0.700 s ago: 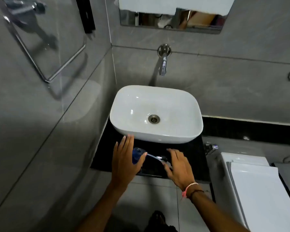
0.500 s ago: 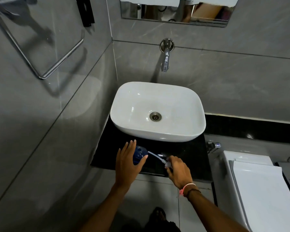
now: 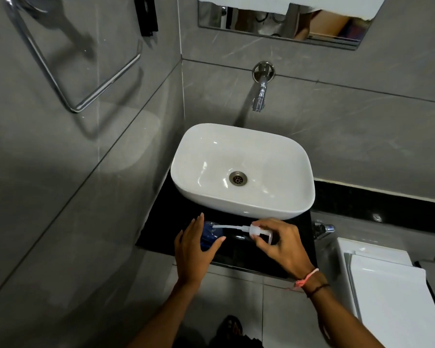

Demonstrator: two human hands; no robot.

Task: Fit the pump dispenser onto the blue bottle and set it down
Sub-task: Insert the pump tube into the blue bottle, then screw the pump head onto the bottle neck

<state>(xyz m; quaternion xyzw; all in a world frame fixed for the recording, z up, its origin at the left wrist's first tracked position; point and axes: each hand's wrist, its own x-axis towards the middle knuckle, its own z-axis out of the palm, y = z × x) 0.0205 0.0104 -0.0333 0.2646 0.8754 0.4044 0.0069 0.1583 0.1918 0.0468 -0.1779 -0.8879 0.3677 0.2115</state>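
Observation:
The blue bottle point(image 3: 209, 234) stands on the black counter point(image 3: 158, 237) in front of the basin, mostly hidden behind my left hand point(image 3: 194, 249), which wraps around it. My right hand point(image 3: 280, 243) pinches the clear pump dispenser point(image 3: 258, 229) by its head. The pump lies nearly level, and its thin white tube points left with its tip at the bottle's mouth.
A white basin point(image 3: 274, 209) sits on the counter just behind the hands, with a wall tap point(image 3: 260, 94) above it. A white toilet cistern lid point(image 3: 387, 292) is at the right, a chrome towel ring point(image 3: 91, 96) on the left wall.
My right hand has lifted the pump off the counter and drawn it to the right, so the tube now lies level toward the bottle. My left hand stays on the bottle.

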